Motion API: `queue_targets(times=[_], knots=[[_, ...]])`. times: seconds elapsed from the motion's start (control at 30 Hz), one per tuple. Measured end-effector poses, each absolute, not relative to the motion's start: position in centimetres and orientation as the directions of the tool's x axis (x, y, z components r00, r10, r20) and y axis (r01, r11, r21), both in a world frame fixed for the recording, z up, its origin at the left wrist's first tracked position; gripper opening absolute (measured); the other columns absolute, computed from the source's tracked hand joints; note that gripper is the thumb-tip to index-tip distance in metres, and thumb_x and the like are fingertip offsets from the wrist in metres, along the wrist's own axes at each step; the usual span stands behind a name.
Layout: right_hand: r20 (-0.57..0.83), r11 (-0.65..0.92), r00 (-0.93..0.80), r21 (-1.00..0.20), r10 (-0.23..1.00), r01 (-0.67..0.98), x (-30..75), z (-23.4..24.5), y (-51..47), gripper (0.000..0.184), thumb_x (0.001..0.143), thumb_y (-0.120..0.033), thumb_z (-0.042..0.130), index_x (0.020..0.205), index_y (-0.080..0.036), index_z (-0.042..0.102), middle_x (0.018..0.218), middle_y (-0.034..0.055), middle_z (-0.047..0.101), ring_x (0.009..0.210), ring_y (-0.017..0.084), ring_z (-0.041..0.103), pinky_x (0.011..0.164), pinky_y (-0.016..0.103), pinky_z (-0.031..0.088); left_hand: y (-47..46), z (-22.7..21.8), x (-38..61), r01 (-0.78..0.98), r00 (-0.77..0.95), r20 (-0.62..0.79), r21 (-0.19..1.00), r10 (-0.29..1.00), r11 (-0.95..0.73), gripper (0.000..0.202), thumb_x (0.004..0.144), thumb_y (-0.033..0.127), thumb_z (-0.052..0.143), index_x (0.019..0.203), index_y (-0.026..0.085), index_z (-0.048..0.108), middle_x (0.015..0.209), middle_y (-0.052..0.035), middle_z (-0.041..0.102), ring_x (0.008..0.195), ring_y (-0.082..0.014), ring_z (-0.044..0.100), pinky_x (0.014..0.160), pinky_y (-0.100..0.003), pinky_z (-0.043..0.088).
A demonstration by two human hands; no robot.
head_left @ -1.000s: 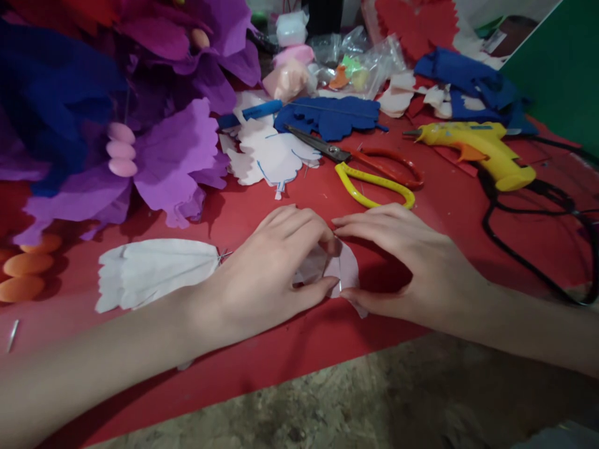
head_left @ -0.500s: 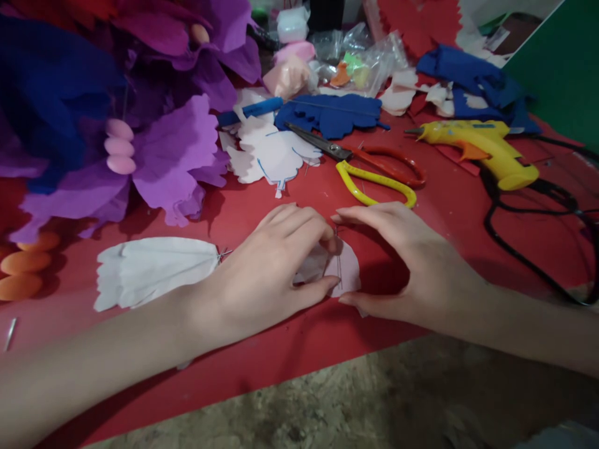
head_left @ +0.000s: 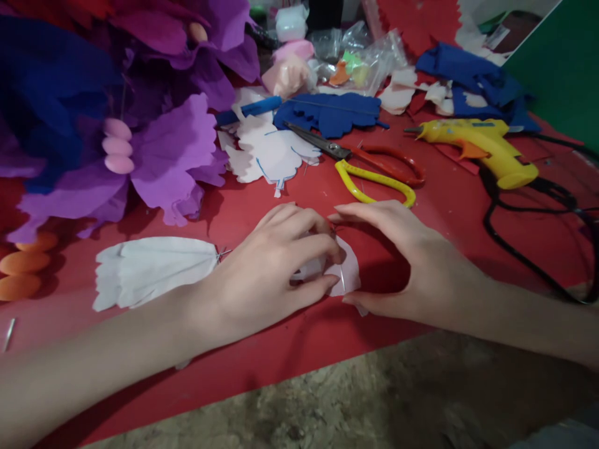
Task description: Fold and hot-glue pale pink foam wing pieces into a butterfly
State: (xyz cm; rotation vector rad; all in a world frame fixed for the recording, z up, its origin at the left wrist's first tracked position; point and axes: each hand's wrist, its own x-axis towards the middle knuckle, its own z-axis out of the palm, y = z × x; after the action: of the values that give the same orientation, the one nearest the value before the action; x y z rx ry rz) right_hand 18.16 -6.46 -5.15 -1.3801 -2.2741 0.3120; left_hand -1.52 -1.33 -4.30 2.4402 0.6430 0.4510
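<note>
My left hand (head_left: 281, 262) is curled over a white petal-shaped piece (head_left: 352, 268) of thin paper or cloth. Its thumb and fingertips press on the piece, beside a thin wire (head_left: 342, 277) that lies across it. Part of the piece is hidden under the fingers. My right hand (head_left: 402, 262) is open, thumb and fingers spread apart around the right side of the piece, the tips at or near its edge. Left of my left hand lies a ruffled white petal (head_left: 154, 268) with thin wires at its narrow end.
Scissors (head_left: 369, 171) with red and yellow handles lie behind my hands. A yellow glue gun (head_left: 486, 146) with a black cord (head_left: 505, 243) is at right. White cutouts (head_left: 276, 153), blue petals (head_left: 330, 114) and a blue pen (head_left: 253, 109) lie farther back. Large purple flowers (head_left: 173, 149) fill the left.
My left index finger has shifted slightly right and down over the white piece, and the wire shows at a different slant. My right hand has barely moved.
</note>
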Motion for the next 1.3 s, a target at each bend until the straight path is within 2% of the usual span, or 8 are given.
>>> queue_targets(times=[0.2,0.53,0.67,0.83,0.93,1.03,1.13,1.3], knots=[[0.273,0.469,-0.385,-0.418,0.881,0.778,18.3,-5.3,-6.4,0.066,0.067,-0.044,0.067,0.123,-0.016,0.044,0.120,0.0101,0.055,0.109,0.024,0.054,0.084,0.039,0.052,-1.6,-4.2,-1.5,0.352,0.824,0.184,0.575,0.536,-0.739,0.008,0.083,0.017,0.058,0.089,0.015,0.063,0.094,-0.0050,0.059,0.097,-0.0199,0.052,0.092,-0.035,0.040],[0.283,0.472,-0.384,-0.413,0.879,0.778,18.4,-5.4,-6.4,0.064,0.069,-0.041,0.065,0.123,-0.014,0.044,0.118,0.0121,0.056,0.109,0.025,0.054,0.085,0.040,0.052,-1.4,-4.3,-1.6,0.348,0.832,0.166,0.588,0.530,-0.730,0.011,0.084,0.017,0.057,0.088,0.019,0.066,0.097,-0.0052,0.059,0.099,-0.0202,0.051,0.094,-0.036,0.039],[0.266,0.462,-0.379,-0.438,0.886,0.771,18.4,-5.6,-6.5,0.063,0.070,-0.042,0.065,0.124,-0.016,0.043,0.119,0.0115,0.055,0.110,0.024,0.053,0.087,0.041,0.051,-1.5,-4.3,-1.5,0.350,0.829,0.168,0.589,0.534,-0.728,0.010,0.084,0.017,0.057,0.088,0.017,0.066,0.098,-0.0062,0.060,0.100,-0.0211,0.051,0.093,-0.037,0.039],[0.260,0.479,-0.403,-0.439,0.878,0.760,18.8,-5.0,-6.3,0.069,0.071,-0.049,0.065,0.126,-0.014,0.042,0.123,0.0105,0.054,0.113,0.023,0.053,0.090,0.038,0.051,-1.6,-4.2,-1.5,0.351,0.828,0.179,0.573,0.531,-0.741,0.009,0.083,0.017,0.057,0.090,0.014,0.062,0.094,-0.0052,0.060,0.096,-0.0201,0.052,0.090,-0.035,0.041],[0.299,0.499,-0.403,-0.435,0.865,0.749,19.1,-4.1,-6.2,0.048,0.082,-0.036,0.056,0.123,-0.015,0.046,0.118,0.0083,0.059,0.105,0.017,0.059,0.088,0.030,0.052,-1.7,-4.1,-1.5,0.360,0.825,0.176,0.568,0.537,-0.740,0.008,0.083,0.016,0.057,0.091,0.015,0.061,0.093,-0.0046,0.059,0.094,-0.0190,0.052,0.090,-0.034,0.041],[0.373,0.564,-0.437,-0.378,0.818,0.734,19.4,-3.5,-6.2,0.022,0.085,-0.016,0.045,0.103,-0.019,0.058,0.099,0.0023,0.066,0.092,0.012,0.063,0.084,0.025,0.053,-1.7,-4.1,-1.5,0.360,0.817,0.182,0.580,0.547,-0.731,0.010,0.084,0.015,0.055,0.093,0.015,0.058,0.094,-0.0039,0.059,0.094,-0.0177,0.053,0.091,-0.034,0.041],[0.412,0.689,-0.565,-0.280,0.715,0.669,19.8,-3.8,-6.5,0.024,0.084,-0.010,0.042,0.090,-0.021,0.062,0.094,-0.0004,0.067,0.090,0.011,0.063,0.086,0.025,0.053,-1.6,-4.1,-1.6,0.354,0.807,0.196,0.594,0.557,-0.722,0.013,0.082,0.012,0.053,0.094,0.016,0.055,0.095,-0.0031,0.058,0.095,-0.0168,0.053,0.092,-0.033,0.041],[0.438,0.786,-0.667,-0.186,0.603,0.589,20.3,-5.1,-7.4,0.029,0.084,-0.009,0.041,0.101,-0.019,0.063,0.106,0.0025,0.065,0.106,0.013,0.058,0.095,0.028,0.050,-1.3,-3.8,-1.8,0.323,0.828,0.187,0.612,0.529,-0.722,0.020,0.078,0.006,0.049,0.096,0.013,0.053,0.096,-0.0049,0.056,0.096,-0.0165,0.052,0.096,-0.032,0.039]])
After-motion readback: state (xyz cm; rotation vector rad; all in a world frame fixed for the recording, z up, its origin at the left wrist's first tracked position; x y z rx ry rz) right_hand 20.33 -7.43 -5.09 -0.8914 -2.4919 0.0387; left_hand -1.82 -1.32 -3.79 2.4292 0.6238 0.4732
